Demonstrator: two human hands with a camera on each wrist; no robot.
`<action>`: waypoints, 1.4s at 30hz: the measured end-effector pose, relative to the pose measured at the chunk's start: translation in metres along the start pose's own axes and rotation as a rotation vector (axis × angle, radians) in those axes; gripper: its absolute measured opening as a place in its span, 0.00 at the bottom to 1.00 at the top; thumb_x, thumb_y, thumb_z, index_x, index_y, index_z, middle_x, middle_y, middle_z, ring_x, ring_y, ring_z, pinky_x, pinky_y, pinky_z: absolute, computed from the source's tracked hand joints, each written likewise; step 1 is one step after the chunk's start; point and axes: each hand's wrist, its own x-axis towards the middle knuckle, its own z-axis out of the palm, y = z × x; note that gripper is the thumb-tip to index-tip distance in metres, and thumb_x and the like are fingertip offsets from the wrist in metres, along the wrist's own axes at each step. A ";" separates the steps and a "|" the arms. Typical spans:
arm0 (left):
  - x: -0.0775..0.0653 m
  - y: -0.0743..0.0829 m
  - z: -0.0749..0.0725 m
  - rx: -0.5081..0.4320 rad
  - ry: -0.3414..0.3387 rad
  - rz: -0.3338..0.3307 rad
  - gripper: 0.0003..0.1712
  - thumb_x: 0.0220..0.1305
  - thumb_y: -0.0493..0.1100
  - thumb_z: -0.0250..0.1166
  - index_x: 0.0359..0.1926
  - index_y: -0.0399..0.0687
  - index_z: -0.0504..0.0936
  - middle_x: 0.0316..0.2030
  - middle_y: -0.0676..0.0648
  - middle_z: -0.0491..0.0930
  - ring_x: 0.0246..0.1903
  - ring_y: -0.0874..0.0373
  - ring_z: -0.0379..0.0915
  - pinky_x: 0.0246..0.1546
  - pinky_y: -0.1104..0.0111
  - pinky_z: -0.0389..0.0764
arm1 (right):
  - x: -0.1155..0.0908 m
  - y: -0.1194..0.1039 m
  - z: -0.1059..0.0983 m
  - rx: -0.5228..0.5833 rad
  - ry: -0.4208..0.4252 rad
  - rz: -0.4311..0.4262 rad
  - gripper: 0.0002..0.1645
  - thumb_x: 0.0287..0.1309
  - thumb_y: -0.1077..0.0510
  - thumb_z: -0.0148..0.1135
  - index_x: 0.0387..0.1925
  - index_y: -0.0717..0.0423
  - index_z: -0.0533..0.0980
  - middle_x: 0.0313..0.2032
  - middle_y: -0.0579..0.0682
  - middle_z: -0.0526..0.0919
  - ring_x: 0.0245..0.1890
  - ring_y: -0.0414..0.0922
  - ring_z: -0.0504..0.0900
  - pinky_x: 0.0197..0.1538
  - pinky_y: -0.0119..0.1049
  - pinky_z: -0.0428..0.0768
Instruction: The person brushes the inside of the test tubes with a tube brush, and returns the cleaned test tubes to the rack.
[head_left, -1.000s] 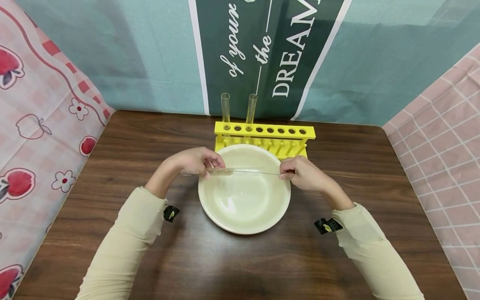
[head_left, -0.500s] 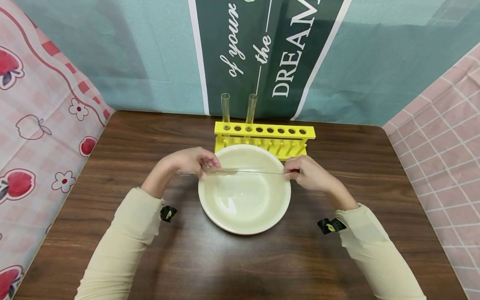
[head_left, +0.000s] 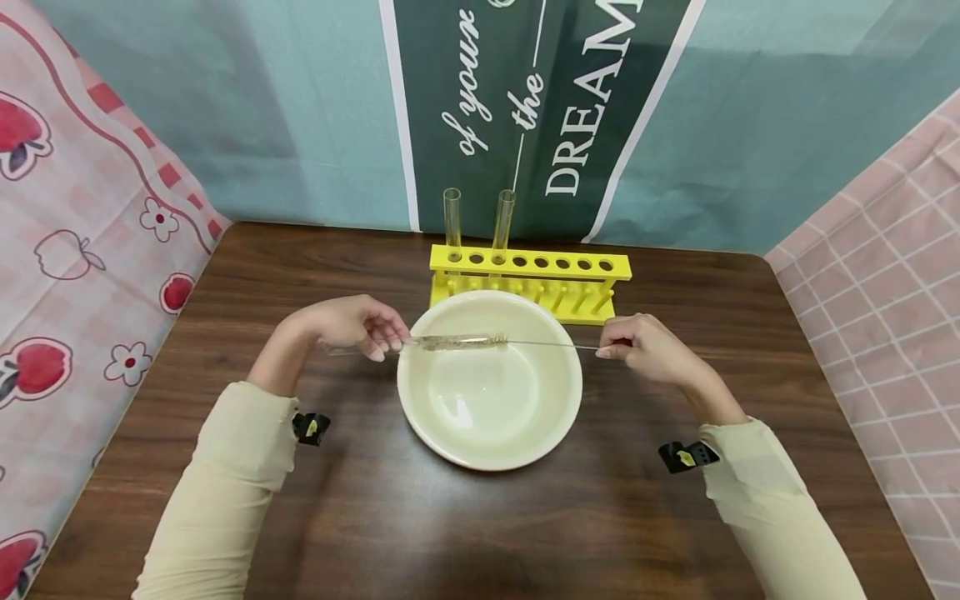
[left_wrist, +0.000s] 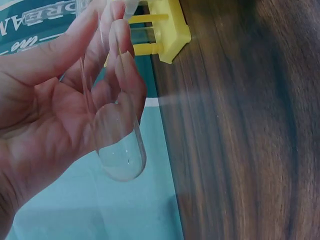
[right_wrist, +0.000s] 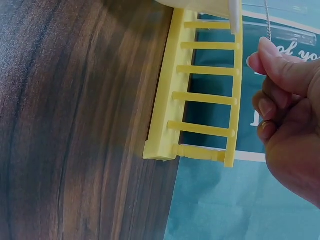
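Observation:
My left hand (head_left: 356,325) holds a clear glass test tube (left_wrist: 122,155) level over the left rim of a cream basin (head_left: 487,417). In the left wrist view the tube's rounded closed end extends past the palm, with thumb and fingers around the tube. A test tube brush (head_left: 457,342) lies along the tube, its tan bristles mostly inside and their right end at the tube's mouth. Right of the basin, my right hand (head_left: 652,350) pinches the brush's thin twisted-wire handle (right_wrist: 268,20) between thumb and forefinger, the other fingers curled.
A yellow test tube rack (head_left: 532,265) stands directly behind the basin, with two clear test tubes (head_left: 452,221) upright at its left end. Dark wood tabletop (head_left: 480,533) surrounds the basin. A teal cloth (head_left: 315,125) hangs behind, and patterned cloths flank both sides.
My hands have moved apart, the left going left with the tube and the right going right with the brush handle. The bristles have slid toward the tube's mouth.

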 end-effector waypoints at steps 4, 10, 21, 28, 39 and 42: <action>-0.002 -0.004 -0.002 0.016 -0.019 0.007 0.19 0.49 0.22 0.62 0.46 0.23 0.72 0.34 0.43 0.76 0.36 0.55 0.71 0.38 0.69 0.75 | -0.001 0.001 0.001 -0.011 0.012 -0.022 0.19 0.46 0.73 0.64 0.16 0.46 0.74 0.18 0.42 0.71 0.20 0.35 0.65 0.26 0.31 0.67; -0.007 -0.003 -0.004 0.070 -0.022 0.019 0.18 0.50 0.23 0.62 0.45 0.22 0.72 0.34 0.42 0.76 0.38 0.50 0.71 0.38 0.69 0.75 | -0.004 0.002 0.000 -0.026 0.002 -0.009 0.19 0.46 0.73 0.64 0.17 0.45 0.74 0.19 0.42 0.71 0.20 0.35 0.66 0.27 0.31 0.68; -0.012 -0.004 -0.005 0.121 0.003 -0.001 0.15 0.50 0.23 0.62 0.42 0.25 0.74 0.34 0.41 0.76 0.36 0.53 0.70 0.38 0.68 0.74 | -0.008 0.002 -0.002 -0.016 -0.001 -0.001 0.17 0.47 0.72 0.63 0.18 0.46 0.75 0.19 0.40 0.70 0.20 0.35 0.65 0.26 0.31 0.67; -0.013 -0.005 -0.005 0.130 0.017 -0.031 0.14 0.50 0.23 0.62 0.40 0.26 0.75 0.32 0.42 0.75 0.34 0.55 0.70 0.36 0.68 0.75 | -0.011 0.005 -0.002 -0.014 0.001 0.008 0.19 0.47 0.74 0.63 0.17 0.46 0.74 0.18 0.41 0.70 0.18 0.35 0.64 0.24 0.30 0.67; -0.021 -0.006 -0.009 0.167 0.028 -0.010 0.13 0.50 0.25 0.64 0.39 0.27 0.76 0.33 0.43 0.76 0.35 0.55 0.71 0.36 0.69 0.75 | -0.014 0.007 -0.006 -0.023 0.016 -0.012 0.19 0.46 0.73 0.63 0.17 0.45 0.74 0.17 0.41 0.68 0.18 0.33 0.63 0.24 0.30 0.66; -0.023 -0.007 -0.010 0.163 0.037 -0.008 0.13 0.50 0.26 0.64 0.39 0.27 0.76 0.33 0.42 0.76 0.34 0.55 0.71 0.36 0.69 0.75 | -0.015 0.008 -0.008 -0.030 0.017 -0.006 0.19 0.46 0.73 0.63 0.17 0.45 0.74 0.17 0.44 0.69 0.18 0.33 0.63 0.24 0.30 0.66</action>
